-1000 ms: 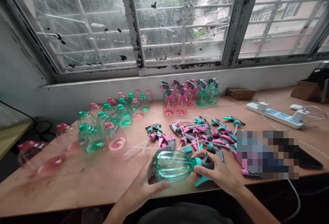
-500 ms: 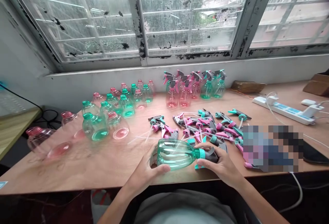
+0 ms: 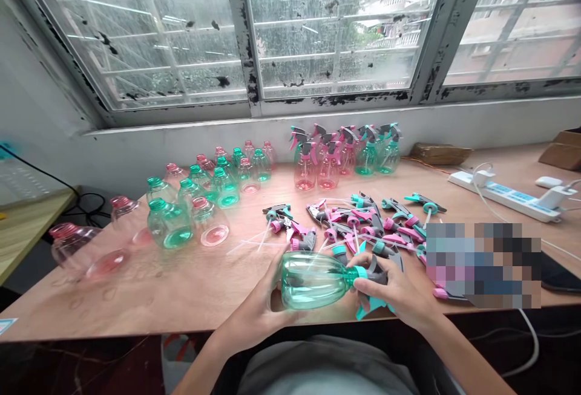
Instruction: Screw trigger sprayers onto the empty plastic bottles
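A clear green spray bottle lies sideways in the air above the table's front edge, its base to the left. My left hand is wrapped round the base end. At the other end, my right hand grips the turquoise collar and grey head of the trigger sprayer, which sits on the bottle's neck. The turquoise trigger points down toward me. Just beyond the bottle is a pile of loose pink, turquoise and grey trigger sprayers with thin tubes.
Several open pink and green bottles stand on the left of the wooden table. Bottles with sprayers fitted stand by the wall. A power strip with cables and a cardboard box are on the right. A blurred patch hides part of the right side.
The spray bottle has come slightly toward me and to the right. My right hand has turned on the collar, and the trigger has swung further into view below it.
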{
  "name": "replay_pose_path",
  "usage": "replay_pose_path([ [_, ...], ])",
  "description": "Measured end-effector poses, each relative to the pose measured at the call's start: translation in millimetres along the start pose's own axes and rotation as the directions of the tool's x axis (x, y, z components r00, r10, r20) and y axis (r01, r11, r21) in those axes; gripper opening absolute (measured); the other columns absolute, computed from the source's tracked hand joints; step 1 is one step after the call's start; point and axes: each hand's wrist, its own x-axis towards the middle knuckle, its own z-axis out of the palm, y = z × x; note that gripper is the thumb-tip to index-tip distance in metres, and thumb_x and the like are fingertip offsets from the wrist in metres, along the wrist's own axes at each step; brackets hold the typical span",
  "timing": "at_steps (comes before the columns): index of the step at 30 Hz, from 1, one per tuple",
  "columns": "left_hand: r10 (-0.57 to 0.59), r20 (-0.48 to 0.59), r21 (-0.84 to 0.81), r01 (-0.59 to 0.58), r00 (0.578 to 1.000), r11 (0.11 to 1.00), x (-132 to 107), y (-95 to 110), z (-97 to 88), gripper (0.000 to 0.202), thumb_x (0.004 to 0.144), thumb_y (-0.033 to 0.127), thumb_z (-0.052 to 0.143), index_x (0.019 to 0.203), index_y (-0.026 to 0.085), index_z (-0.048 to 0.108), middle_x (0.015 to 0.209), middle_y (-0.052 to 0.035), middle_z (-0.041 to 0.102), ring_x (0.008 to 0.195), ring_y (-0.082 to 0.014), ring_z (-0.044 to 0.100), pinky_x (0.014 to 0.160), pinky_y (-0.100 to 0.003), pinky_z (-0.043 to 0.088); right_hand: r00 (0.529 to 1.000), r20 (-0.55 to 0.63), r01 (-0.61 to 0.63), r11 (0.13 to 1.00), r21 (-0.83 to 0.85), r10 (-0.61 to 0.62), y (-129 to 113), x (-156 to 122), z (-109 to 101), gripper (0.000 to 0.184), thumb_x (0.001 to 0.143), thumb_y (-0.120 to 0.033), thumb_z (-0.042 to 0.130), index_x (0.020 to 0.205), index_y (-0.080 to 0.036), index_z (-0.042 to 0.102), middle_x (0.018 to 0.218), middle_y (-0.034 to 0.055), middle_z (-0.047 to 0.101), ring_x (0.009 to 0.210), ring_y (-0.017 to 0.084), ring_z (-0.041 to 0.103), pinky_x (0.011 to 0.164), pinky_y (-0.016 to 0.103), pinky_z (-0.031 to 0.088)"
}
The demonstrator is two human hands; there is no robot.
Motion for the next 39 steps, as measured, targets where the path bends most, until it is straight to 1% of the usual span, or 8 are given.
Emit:
replay_pose_path([
  [5, 0.033, -0.015, 0.041, -0.032, 0.999, 0.999, -0.7, 3.4, 0.0, 0.100, 0.097, 0.026, 0.069, 0.166, 0.035, -0.002, 0.175, -0.0069, 0.019, 0.161, -0.0360, 0.015, 0.128, -0.049, 0.027, 1.000, -0.004, -0.007, 0.998, -0.064, 0.006, -4.7, -1.7, 4.6, 0.036, 0.083, -0.046, 0.083, 0.099, -0.021, 0.063, 0.066, -0.0048, 0.069, 0.055, 0.017, 0.069, 0.060, 0.030, 0.055],
  [10, -0.013, -0.020, 0.075, 0.015, 1.000, 0.997, -2.0, 5.9, -1.3, 0.117, 0.083, 0.029, 0.085, 0.166, 0.033, 0.004, 0.176, -0.0055, 0.015, 0.161, -0.0378, 0.012, 0.131, -0.051, 0.014, 0.999, -0.018, -0.030, 0.996, -0.085, 0.028, -5.1, -2.1, 4.6, 0.038, 0.084, -0.050, 0.081, 0.101, -0.021, 0.062, 0.063, -0.0053, 0.067, 0.055, 0.019, 0.069, 0.060, 0.032, 0.055],
  [13, -0.035, -0.008, 0.060, 0.035, 0.999, 0.998, -2.2, 5.9, -2.4, 0.105, 0.088, 0.032, 0.080, 0.166, 0.032, 0.010, 0.174, -0.0061, 0.025, 0.160, -0.0368, 0.018, 0.132, -0.052, 0.015, 0.999, -0.022, -0.035, 0.996, -0.080, 0.033, -4.0, -2.3, 3.5, 0.038, 0.084, -0.049, 0.081, 0.101, -0.021, 0.062, 0.061, -0.0052, 0.068, 0.055, 0.019, 0.068, 0.060, 0.031, 0.054],
  [16, -0.024, -0.007, 0.077, 0.024, 1.000, 0.997, -2.4, 4.9, -2.7, 0.104, 0.088, 0.030, 0.080, 0.166, 0.033, 0.012, 0.175, -0.0054, 0.022, 0.160, -0.0353, 0.018, 0.131, -0.052, 0.017, 0.999, -0.027, -0.026, 0.999, -0.040, 0.025, -2.6, -2.3, 2.4, 0.037, 0.084, -0.047, 0.082, 0.101, -0.021, 0.061, 0.059, -0.0058, 0.068, 0.054, 0.017, 0.066, 0.059, 0.029, 0.052],
  [22, 0.006, 0.037, 0.113, -0.010, 0.999, 0.994, -3.1, 2.9, -1.7, 0.105, 0.096, 0.023, 0.069, 0.165, 0.032, -0.009, 0.176, -0.0075, 0.017, 0.162, -0.0324, -0.005, 0.128, -0.046, 0.029, 1.000, -0.023, -0.019, 1.000, -0.001, 0.019, -2.5, -1.1, 0.7, 0.036, 0.086, -0.045, 0.081, 0.102, -0.020, 0.061, 0.060, -0.0051, 0.070, 0.054, 0.017, 0.065, 0.061, 0.029, 0.052],
  [24, 0.007, 0.034, 0.110, -0.011, 0.999, 0.994, -3.1, 3.0, -1.5, 0.106, 0.096, 0.023, 0.069, 0.165, 0.031, -0.012, 0.175, -0.0075, 0.018, 0.162, -0.0322, -0.003, 0.129, -0.046, 0.027, 0.999, -0.023, -0.023, 1.000, 0.009, 0.023, -3.8, -1.0, 1.2, 0.037, 0.084, -0.045, 0.082, 0.100, -0.020, 0.061, 0.062, -0.0046, 0.071, 0.054, 0.017, 0.066, 0.060, 0.029, 0.052],
  [30, -0.026, 0.040, 0.082, 0.022, 0.999, 0.996, -2.1, 4.0, -3.5, 0.102, 0.092, 0.033, 0.076, 0.167, 0.031, 0.006, 0.175, -0.0063, 0.019, 0.161, -0.0363, 0.015, 0.132, -0.049, 0.018, 1.000, -0.005, -0.013, 1.000, 0.002, 0.013, -3.5, -1.8, 2.8, 0.033, 0.087, -0.044, 0.081, 0.098, -0.020, 0.062, 0.061, -0.0043, 0.071, 0.055, 0.017, 0.066, 0.062, 0.030, 0.053],
  [39, -0.029, 0.028, 0.134, 0.025, 0.999, 0.991, -4.1, 0.5, -3.9, 0.107, 0.095, 0.021, 0.070, 0.165, 0.034, -0.010, 0.177, -0.0043, 0.012, 0.162, -0.0344, 0.005, 0.131, -0.048, 0.021, 0.999, -0.033, 0.019, 0.998, 0.059, -0.017, 0.5, 0.9, 0.4, 0.033, 0.087, -0.042, 0.083, 0.101, -0.020, 0.065, 0.061, -0.0047, 0.070, 0.055, 0.015, 0.066, 0.058, 0.026, 0.054],
])
